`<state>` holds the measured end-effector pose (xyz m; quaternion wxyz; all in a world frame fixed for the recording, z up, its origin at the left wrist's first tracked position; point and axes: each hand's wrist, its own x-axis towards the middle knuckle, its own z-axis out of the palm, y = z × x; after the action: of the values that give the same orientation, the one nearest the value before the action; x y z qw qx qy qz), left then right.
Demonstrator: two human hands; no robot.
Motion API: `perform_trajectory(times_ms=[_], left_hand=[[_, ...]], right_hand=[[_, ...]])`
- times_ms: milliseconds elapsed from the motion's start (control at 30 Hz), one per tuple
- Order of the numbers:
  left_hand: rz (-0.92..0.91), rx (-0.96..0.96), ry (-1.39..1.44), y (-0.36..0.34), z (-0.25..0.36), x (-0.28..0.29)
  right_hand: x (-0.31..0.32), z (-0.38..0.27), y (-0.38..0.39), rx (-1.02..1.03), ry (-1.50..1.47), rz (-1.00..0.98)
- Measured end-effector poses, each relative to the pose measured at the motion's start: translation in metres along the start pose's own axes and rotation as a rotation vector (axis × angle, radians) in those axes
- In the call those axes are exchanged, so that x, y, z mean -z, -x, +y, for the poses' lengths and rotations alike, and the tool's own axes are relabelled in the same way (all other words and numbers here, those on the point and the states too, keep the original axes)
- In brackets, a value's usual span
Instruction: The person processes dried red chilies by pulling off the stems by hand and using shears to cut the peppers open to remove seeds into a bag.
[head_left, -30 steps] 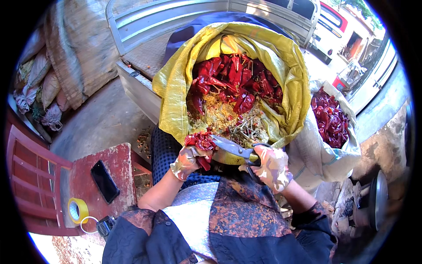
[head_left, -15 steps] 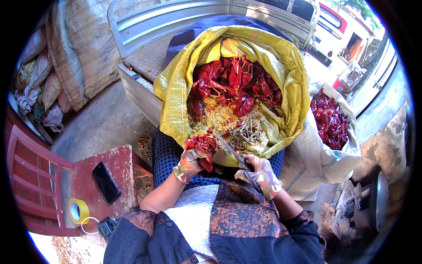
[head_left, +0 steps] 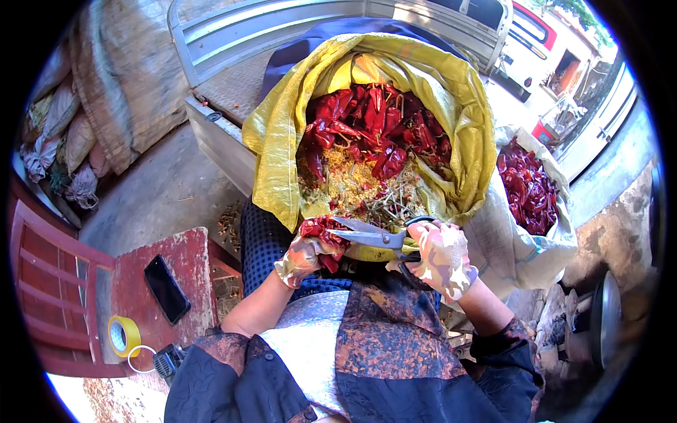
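My gloved left hand [head_left: 305,259] is closed around a bunch of dried red chili peppers [head_left: 326,231] at the near rim of a yellow woven sack [head_left: 278,183]. In my gloved right hand [head_left: 444,257] is a pair of scissors [head_left: 372,236], fingers in the black handles. Its blades are parted and point left, their tips at the bunch. Inside the sack, whole red chilies [head_left: 374,116] lie toward the far side. Nearer to me are yellow seeds [head_left: 352,182] and cut stems [head_left: 400,206].
At right stands a white sack [head_left: 493,257] filled with red chili pieces [head_left: 525,190]. A red wooden chair [head_left: 197,264] at left bears a phone [head_left: 167,289] and a yellow tape roll [head_left: 125,335]. Behind is a metal truck bed [head_left: 233,88]; a round metal pot [head_left: 608,321] is at lower right.
My right hand has moved up and turned, so the scissors now lie nearly level with blades parted, rather than slanting on edge. The left hand keeps its bunch, almost in place.
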<state>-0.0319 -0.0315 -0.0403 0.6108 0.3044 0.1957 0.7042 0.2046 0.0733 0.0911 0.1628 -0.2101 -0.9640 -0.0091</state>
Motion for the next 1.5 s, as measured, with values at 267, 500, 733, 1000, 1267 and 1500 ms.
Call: perform_trajectory(times_ms=[267, 500, 733, 1000, 1267, 1500], left_hand=[[0.17, -0.047, -0.137, -0.002, -0.006, -0.016], [-0.045, -0.076, 0.217, -0.001, -0.021, 0.006], [0.102, -0.051, -0.009, 0.002, -0.023, 0.008], [0.159, 0.081, -0.138, 0.0, -0.022, 0.007], [-0.031, -0.078, -0.081, 0.001, -0.041, 0.013], [0.071, -0.012, -0.095, 0.004, -0.029, -0.012]], right_hand=[[0.003, -0.001, 0.009, 0.011, -0.106, -0.06], [-0.009, 0.008, 0.016, 0.036, -0.154, -0.081], [0.001, 0.005, 0.008, -0.028, -0.111, -0.214], [0.003, 0.007, 0.004, -0.007, -0.078, -0.252], [-0.004, 0.013, 0.01, 0.0, -0.11, -0.277], [-0.004, 0.01, 0.015, -0.258, -0.62, -0.342]])
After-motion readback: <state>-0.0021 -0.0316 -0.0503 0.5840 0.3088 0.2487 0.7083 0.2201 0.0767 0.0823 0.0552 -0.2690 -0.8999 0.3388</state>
